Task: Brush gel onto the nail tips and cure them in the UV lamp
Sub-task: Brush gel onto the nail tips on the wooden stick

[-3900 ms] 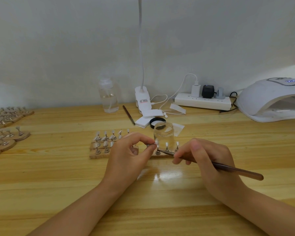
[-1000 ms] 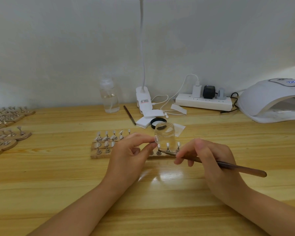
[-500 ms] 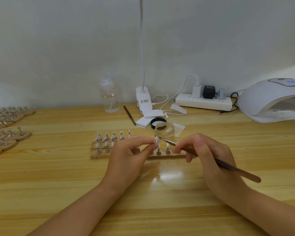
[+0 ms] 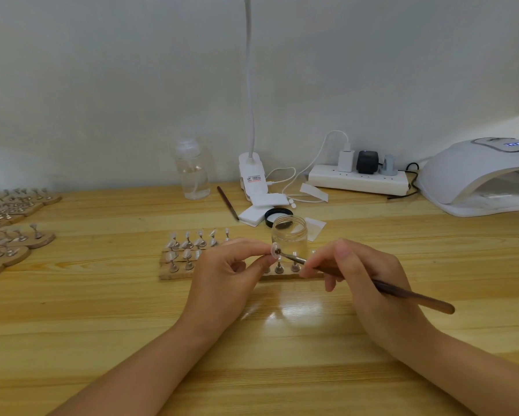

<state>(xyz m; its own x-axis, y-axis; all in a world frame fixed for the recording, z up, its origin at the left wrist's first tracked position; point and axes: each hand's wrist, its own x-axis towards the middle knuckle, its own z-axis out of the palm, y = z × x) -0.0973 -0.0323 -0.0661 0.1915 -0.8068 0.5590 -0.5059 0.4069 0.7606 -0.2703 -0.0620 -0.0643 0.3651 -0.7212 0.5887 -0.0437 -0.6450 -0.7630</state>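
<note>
My left hand [image 4: 225,274] pinches a clear nail tip [image 4: 274,250] between thumb and forefinger, lifted above the wooden holder board [image 4: 174,273]. My right hand [image 4: 363,277] grips a brown gel brush [image 4: 408,294] like a pen, and its bristle end touches the nail tip. Right behind them stands the open clear gel jar [image 4: 289,235]. More nail tips on metal stands [image 4: 192,240] sit in rows on the board. The white UV lamp [image 4: 480,175] stands at the far right, its opening facing left.
Several wooden holders with stands [image 4: 12,229] lie at the table's left edge. At the back are a clear bottle [image 4: 192,172], a spare brush [image 4: 227,202], a clip lamp base [image 4: 252,175], white pads, the jar's black lid [image 4: 277,214] and a power strip [image 4: 357,177] with cables.
The brush tip rose from the stands on the board up to the nail tip in my left hand. My left hand stayed nearly still.
</note>
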